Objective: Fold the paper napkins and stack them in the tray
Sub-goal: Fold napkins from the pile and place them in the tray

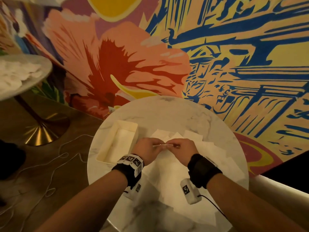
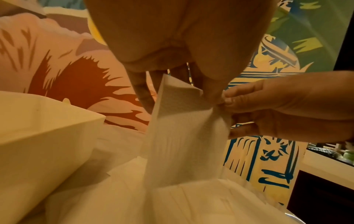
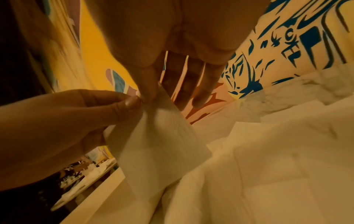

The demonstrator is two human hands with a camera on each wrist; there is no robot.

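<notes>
A white paper napkin (image 2: 184, 133) hangs above the round table, held up by its top edge (image 1: 164, 145). My left hand (image 1: 148, 148) pinches the left end of that edge and my right hand (image 1: 181, 148) pinches the right end, the two hands nearly touching. In the right wrist view the napkin (image 3: 159, 145) droops from the pinch, with my other fingers straight behind it. A cream rectangular tray (image 1: 102, 153) sits to the left of my left hand, with a folded napkin (image 1: 122, 139) lying flat inside. Loose unfolded napkins (image 1: 197, 166) cover the table under and right of my hands.
The round marble table (image 1: 167, 111) stands against a painted mural wall. A second table (image 1: 21, 77) with crumpled napkins and a brass foot (image 1: 40, 133) stands at the left. Thin white cables (image 1: 55, 164) trail on the wooden floor. A dark seat edge (image 1: 284, 164) lies at the right.
</notes>
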